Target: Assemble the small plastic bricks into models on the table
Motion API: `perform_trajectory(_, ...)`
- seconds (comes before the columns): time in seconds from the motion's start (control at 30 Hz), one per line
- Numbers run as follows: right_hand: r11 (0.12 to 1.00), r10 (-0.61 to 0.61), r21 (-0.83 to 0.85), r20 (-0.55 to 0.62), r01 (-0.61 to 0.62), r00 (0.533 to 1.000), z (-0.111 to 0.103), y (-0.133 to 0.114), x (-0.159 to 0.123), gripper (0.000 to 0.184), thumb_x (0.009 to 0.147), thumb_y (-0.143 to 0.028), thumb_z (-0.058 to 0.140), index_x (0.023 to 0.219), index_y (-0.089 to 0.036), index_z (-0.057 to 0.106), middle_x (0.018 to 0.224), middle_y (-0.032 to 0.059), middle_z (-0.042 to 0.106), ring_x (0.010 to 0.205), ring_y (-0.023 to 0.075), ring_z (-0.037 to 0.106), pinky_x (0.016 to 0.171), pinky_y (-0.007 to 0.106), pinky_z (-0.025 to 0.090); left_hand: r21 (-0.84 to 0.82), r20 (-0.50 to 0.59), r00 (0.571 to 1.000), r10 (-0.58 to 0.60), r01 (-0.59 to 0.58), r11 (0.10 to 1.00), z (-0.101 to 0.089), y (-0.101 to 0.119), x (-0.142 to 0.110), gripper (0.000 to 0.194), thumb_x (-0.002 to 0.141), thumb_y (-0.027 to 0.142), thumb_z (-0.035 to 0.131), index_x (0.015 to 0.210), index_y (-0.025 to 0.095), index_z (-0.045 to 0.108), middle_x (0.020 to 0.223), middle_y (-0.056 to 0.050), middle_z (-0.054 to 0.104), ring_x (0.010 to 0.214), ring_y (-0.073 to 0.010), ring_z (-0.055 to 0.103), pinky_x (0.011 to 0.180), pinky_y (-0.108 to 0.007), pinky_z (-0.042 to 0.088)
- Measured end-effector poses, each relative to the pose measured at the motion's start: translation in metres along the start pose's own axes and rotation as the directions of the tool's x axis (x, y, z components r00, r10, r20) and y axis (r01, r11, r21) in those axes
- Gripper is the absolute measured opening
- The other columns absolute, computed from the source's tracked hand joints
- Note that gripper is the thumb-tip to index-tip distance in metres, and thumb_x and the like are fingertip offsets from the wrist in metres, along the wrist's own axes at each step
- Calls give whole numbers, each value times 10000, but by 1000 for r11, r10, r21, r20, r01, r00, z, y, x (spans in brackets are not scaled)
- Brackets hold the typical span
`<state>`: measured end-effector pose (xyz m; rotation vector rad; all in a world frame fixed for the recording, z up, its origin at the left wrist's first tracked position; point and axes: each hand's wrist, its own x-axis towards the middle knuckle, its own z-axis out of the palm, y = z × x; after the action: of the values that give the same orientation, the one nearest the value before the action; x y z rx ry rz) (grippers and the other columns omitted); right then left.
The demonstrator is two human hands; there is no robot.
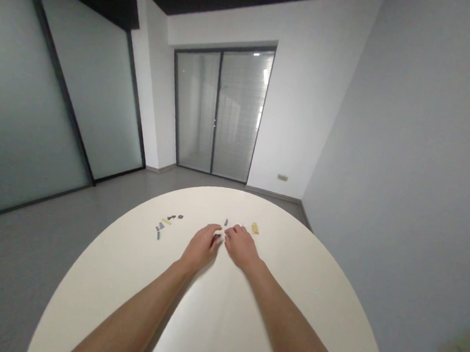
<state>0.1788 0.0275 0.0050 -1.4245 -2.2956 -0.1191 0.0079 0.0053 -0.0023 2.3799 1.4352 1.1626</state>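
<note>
In the head view, the left hand (201, 247) and right hand (241, 247) rest close together on a round white table (218, 188), their fingers curled inward and nearly meeting. Neither hand clearly grips anything; a small dark bit may sit in the left fingers (216, 240), but it is too small to tell. A grey brick (226, 222) lies just beyond the hands, and a yellow plate (255, 228) lies to the right. More small bricks (169, 219) are strewn to the left. The likeliest trouble is a knuckle nudging the grey brick out of place, since it sits so close. Anything pinched this small could also slip from damp fingertips and skitter across the smooth top.
</note>
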Motion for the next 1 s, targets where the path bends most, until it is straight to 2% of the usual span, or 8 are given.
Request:
perform_trajectory(0.1, 991, -51, 122, -37, 56, 998, 0, 9, -9, 229, 944, -207, 488, 1099, -181, 655, 1096, 86, 651, 1074, 203, 548, 991, 325, 405, 94, -37, 998, -46, 49, 994, 1, -5, -1, 338, 908, 192, 487, 1234, 160, 567, 1229, -118, 654, 1152, -235, 584, 1025, -385, 433)
perform_trajectory(0.27, 968, -70, 237, -71, 85, 995, 0, 13, -20, 243, 938, -206, 496, 1110, -179, 667, 1156, 78, 661, 1160, 205, 537, 1061, 347, 375, 174, 68, 995, -79, 66, 982, -3, 0, -2, 289, 905, 198, 493, 1139, 194, 663, 1112, -83, 726, 1033, -234, 642, 963, -378, 453)
perform_trajectory(0.4, 962, -71, 259, -58, 84, 996, -1, 9, -24, 271, 933, -221, 514, 1159, -187, 660, 1186, 83, 658, 1181, 210, 539, 1057, 356, 388, 193, 92, 992, -81, 62, 979, -11, 9, -1, 241, 912, 248, 505, 1022, 224, 718, 1028, -56, 750, 973, -218, 653, 945, -351, 443)
perform_trajectory(0.6, 961, -71, 265, -50, 82, 996, -4, 8, -26, 306, 939, -240, 522, 1215, -196, 648, 1209, 84, 651, 1174, 193, 542, 1053, 339, 388, 208, 149, 987, -62, 30, 978, -15, 14, -1, 227, 903, 282, 520, 985, 230, 725, 958, -58, 745, 932, -214, 643, 872, -331, 462)
perform_trajectory(0.77, 963, -59, 261, -12, 60, 998, -11, 4, -25, 263, 942, -237, 525, 1140, -245, 697, 1190, 62, 657, 1154, 182, 555, 1026, 315, 396, 161, 175, 981, -78, 50, 986, -10, 10, -3, 218, 906, 266, 520, 997, 263, 718, 1013, -31, 732, 987, -196, 631, 875, -303, 476)
perform_trajectory(1.0, 961, -27, 275, -8, 28, 1000, -14, 2, -24, 172, 921, -242, 575, 1004, -233, 726, 1062, 43, 700, 1059, 177, 587, 952, 289, 420, 154, 187, 980, -72, 43, 987, -8, 6, -4, 208, 909, 260, 520, 987, 273, 713, 1018, -17, 725, 988, -186, 634, 842, -276, 482)
